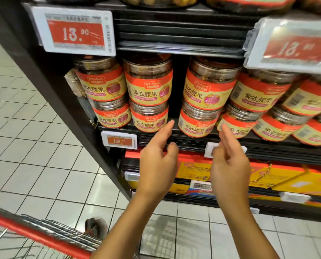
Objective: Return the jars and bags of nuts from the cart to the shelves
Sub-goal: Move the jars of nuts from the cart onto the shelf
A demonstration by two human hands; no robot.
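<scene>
Clear jars of nuts with orange and yellow labels (149,85) stand stacked two high on a black shelf (189,141). A dark gap (179,90) splits the stacks in the middle. My left hand (157,165) and my right hand (228,163) are both raised in front of the shelf edge, just below the lower jars. Both hold nothing, with fingers relaxed and pointing up toward the jars. The red-handled wire cart (38,238) is at the bottom left; its contents are out of view.
Price tags hang on the shelf edges: 13.90 (75,32) up left, 19.90 (119,141) lower. Yellow and orange gift boxes (268,176) fill the shelf below. White tiled floor (34,146) spreads to the left. A foot (96,226) shows beside the cart.
</scene>
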